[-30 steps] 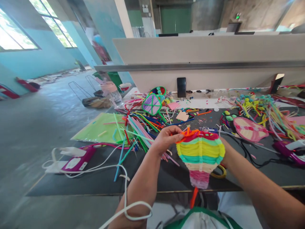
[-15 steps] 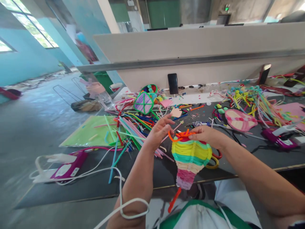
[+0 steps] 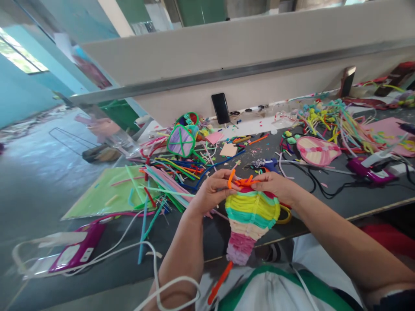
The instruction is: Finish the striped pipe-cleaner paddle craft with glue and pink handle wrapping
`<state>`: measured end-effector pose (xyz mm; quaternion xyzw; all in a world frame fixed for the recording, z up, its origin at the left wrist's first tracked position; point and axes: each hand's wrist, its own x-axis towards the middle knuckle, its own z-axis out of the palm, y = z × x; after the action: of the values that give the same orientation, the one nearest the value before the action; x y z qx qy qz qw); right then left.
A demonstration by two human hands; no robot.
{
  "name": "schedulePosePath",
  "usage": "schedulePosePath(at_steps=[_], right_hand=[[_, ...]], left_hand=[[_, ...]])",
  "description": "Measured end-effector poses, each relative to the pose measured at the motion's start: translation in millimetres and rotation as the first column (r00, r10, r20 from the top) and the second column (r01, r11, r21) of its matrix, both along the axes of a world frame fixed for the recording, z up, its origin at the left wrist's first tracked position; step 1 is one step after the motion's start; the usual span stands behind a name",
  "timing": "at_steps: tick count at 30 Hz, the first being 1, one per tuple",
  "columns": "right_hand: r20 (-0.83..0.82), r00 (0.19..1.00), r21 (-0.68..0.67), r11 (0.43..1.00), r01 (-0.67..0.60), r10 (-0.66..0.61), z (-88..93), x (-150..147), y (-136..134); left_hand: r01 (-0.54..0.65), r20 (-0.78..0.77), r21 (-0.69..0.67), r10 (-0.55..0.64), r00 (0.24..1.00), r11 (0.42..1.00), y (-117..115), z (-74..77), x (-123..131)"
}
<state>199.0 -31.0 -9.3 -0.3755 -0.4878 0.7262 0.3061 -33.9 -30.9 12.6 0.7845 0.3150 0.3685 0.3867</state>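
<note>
Between my hands hangs a striped pipe-cleaner craft (image 3: 252,211), wide at the top and narrow below, in red, yellow, teal, cream, pink and lilac bands. An orange pipe cleaner (image 3: 232,178) runs along its top edge, with one end curling up. My left hand (image 3: 216,190) pinches that orange piece at the top left corner. My right hand (image 3: 270,185) grips the craft's top edge on the other side. Another orange pipe cleaner (image 3: 220,283) sticks out from the narrow bottom end. Yellow scissor handles (image 3: 285,214) show partly behind the craft.
Loose pipe cleaners (image 3: 168,179) lie left of my hands, by a green plastic packet (image 3: 100,194). A phone (image 3: 221,108) leans on the partition. A glue gun (image 3: 270,164), a pink oval craft (image 3: 317,151) and purple power strips (image 3: 76,250) lie about, with white cable near my left arm.
My left hand has moved in from beside the craft and closed on the orange pipe cleaner at its top. My right hand keeps its grip. The camera view has tilted and shifted.
</note>
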Motion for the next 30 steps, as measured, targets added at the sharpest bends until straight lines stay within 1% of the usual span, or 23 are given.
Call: schedulePosePath(at_steps=[4,7,9,11,13,15,16,18,20,21,23,25,28,30], right_hand=[[0.006,0.997,-0.065,0.995,0.082,-0.082,-5.6,-5,-4],[-0.001,0.993,-0.068,0.991,0.118,-0.118,-8.0,-6,-7],[0.005,0.993,-0.043,0.992,0.118,-0.118,-9.0,-5,-8],[0.026,0.993,-0.001,0.993,0.118,-0.118,-10.0,-3,-8],[0.055,0.992,0.056,0.992,0.112,-0.115,-10.5,-1,-7],[0.088,0.992,0.109,0.991,0.081,-0.09,-10.0,-1,-7],[0.102,0.992,0.128,0.99,0.059,-0.073,-9.1,-1,-7],[0.124,0.991,0.154,0.987,0.032,-0.052,-6.0,-3,-8],[0.149,0.987,0.183,0.983,0.028,-0.056,-1.3,-5,-9],[0.163,0.985,0.198,0.98,0.028,-0.061,1.3,-6,-10],[0.178,0.979,0.23,0.972,0.053,-0.095,6.2,-9,-11],[0.157,0.973,0.282,0.952,0.121,-0.17,9.7,-11,-11],[0.141,0.948,0.413,0.887,0.205,-0.285,11.0,-17,-9],[0.177,0.924,0.497,0.841,0.213,-0.339,9.5,-21,-8]], left_hand=[[-0.048,0.018,-0.028,0.048,0.999,0.998,0,-3.4,1],[-0.032,0.077,-0.071,0.037,0.996,0.997,0,-7.0,0],[-0.007,0.115,-0.113,0.02,0.993,0.994,1,-9.3,0],[0.047,0.177,-0.187,-0.013,0.984,0.981,0,-10.4,-1],[0.131,0.231,-0.297,-0.062,0.971,0.946,-1,-9.7,-2],[0.162,0.21,-0.356,-0.09,0.973,0.92,-2,-7.5,0],[0.144,0.155,-0.353,-0.094,0.984,0.924,-3,-6.2,2],[0.071,0.007,-0.306,-0.072,0.997,0.949,-5,-4.3,6],[-0.011,-0.094,-0.282,-0.017,0.995,0.959,-6,-4.3,12],[-0.055,-0.118,-0.281,0.023,0.993,0.958,-6,-5.1,15],[-0.144,-0.128,-0.261,0.113,0.985,0.955,-6,-7.8,19],[-0.188,-0.126,-0.245,0.161,0.979,0.951,-5,-10.6,21],[-0.195,-0.101,-0.269,0.173,0.98,0.943,-4,-13.5,22],[-0.188,-0.072,-0.293,0.174,0.982,0.937,-3,-14.9,22]])
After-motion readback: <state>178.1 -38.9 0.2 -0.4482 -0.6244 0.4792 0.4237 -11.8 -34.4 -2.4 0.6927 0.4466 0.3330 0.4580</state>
